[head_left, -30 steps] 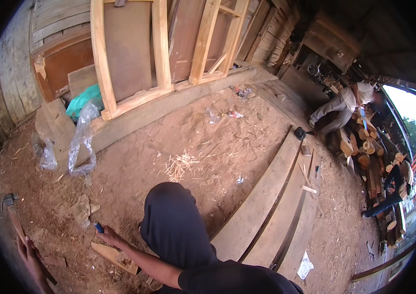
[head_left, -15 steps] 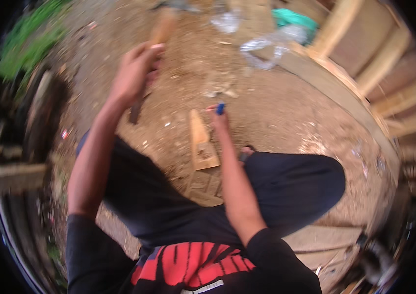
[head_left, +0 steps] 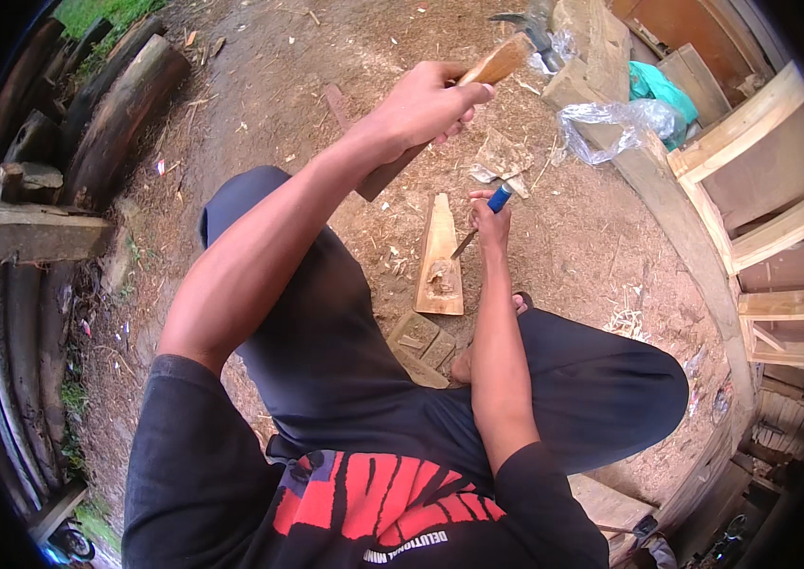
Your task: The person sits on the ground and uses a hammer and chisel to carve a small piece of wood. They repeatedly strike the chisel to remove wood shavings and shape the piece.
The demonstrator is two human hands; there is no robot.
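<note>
Taking the pale wedge of wood (head_left: 439, 248) on the dirt floor (head_left: 345, 57) as the middle of the clock, with twelve pointing away from the sitter, I see the left hand (head_left: 426, 106) raised at twelve, its fingers closed round the handle of a hammer (head_left: 497, 63), the head out toward one. The right hand (head_left: 492, 226), just past one, is wrapped snugly about a blue-handled chisel (head_left: 500, 197). Its blade slants down toward the rough hollow in the wood's near end; I can't tell whether the tip touches. The wedge lies between the sitter's spread legs, wide end toward six, where a flat block (head_left: 421, 346) sits. Curly shavings (head_left: 626, 322) lie toward four, a green bag (head_left: 660, 93) at two, and dark logs (head_left: 127, 119) at ten.
</note>
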